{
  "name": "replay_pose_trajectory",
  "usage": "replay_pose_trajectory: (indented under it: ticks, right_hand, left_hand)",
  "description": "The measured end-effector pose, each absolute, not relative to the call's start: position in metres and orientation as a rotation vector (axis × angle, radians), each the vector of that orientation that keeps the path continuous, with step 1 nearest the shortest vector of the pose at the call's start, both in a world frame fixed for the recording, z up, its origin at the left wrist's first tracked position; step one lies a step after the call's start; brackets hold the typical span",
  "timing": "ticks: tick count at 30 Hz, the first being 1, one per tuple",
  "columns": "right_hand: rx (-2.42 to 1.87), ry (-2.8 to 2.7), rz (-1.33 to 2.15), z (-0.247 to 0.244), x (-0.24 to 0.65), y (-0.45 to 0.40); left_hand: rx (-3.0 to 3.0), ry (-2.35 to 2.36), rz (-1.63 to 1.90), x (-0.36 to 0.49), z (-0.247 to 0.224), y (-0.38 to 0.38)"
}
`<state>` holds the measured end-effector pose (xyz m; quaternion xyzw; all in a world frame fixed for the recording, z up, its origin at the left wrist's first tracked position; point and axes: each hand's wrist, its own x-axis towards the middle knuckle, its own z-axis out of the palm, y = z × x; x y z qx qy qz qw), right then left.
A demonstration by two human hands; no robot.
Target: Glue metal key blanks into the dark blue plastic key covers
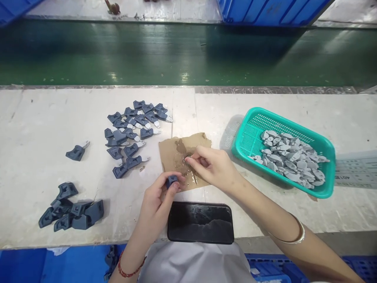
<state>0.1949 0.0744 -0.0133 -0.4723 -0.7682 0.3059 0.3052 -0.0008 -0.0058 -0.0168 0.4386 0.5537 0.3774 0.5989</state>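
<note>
My left hand (160, 198) is closed around a small dark blue plastic part (171, 180), held over the near left edge of a piece of brown cardboard (173, 151). Above the cardboard's middle, my right hand (210, 165) has its thumb and fingers pinched together beside a small dark round item (187, 159). What sits between those fingertips is hidden. Wet, shiny patches mark the cardboard. To the left lie several dark blue parts with light grey pieces fitted in their ends (134, 149), and several plain blue parts (79, 208) nearer the front edge.
A green basket (244, 129) of small light grey pieces (291, 157) stands at right, over a printed sheet (356, 169). A black phone (200, 224) lies at the table's front edge. Behind the table (53, 114) runs a green conveyor belt (141, 55), with a blue bin (271, 11) beyond.
</note>
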Motion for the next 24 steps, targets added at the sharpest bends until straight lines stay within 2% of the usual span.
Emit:
replay_pose_trajectory:
  ticks: [7, 14, 24]
  right_hand:
    - [-1.331, -1.843, 0.985, -0.014, 0.196, 0.074]
    - [-1.234, -1.199, 1.543, -0.009, 0.187, 0.072]
    - [-1.057, -1.187, 1.749, 0.002, 0.171, 0.059]
  left_hand:
    - [1.093, 1.285, 0.835, -0.002, -0.018, -0.009]
    - [1.244, 1.281, 0.754, -0.003, -0.017, -0.012]
    - [1.309, 1.277, 0.719, 0.0, -0.013, -0.007]
